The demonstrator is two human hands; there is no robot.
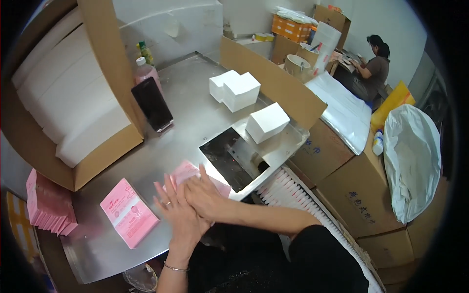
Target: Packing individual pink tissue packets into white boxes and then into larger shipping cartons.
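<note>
Your pink packet [223,189] lay on the metal worktop [183,139], mostly hidden under your two hands, with pink film showing beyond your fingers and by your right wrist. Your left hand [177,207] had its fingers spread, and your right hand [199,194] lay across it; neither grip was closed on anything, both looking flattened out, though the undersides of your palms could not be seen. The packet appeared light and soft, its thin wrapping probably slippery and easily creased, so broad contact along its two long sides seemed a kinder hold than a pinch at the loose film.

To the left, near your left fingertips, a filled pink pack [129,213] lay flat; farther left stood a row of pink packs [51,207]. A cardboard box [108,158] of white stacks crowded the far left, and a dark phone [152,105] leaned against a bottle [145,73]. Just beyond your right hand, a dark recess [215,149] broke the worktop surface, a likely snag for anything slid that way. White blocks [243,91] and a cardboard flap [273,73] limited reach past it.
</note>
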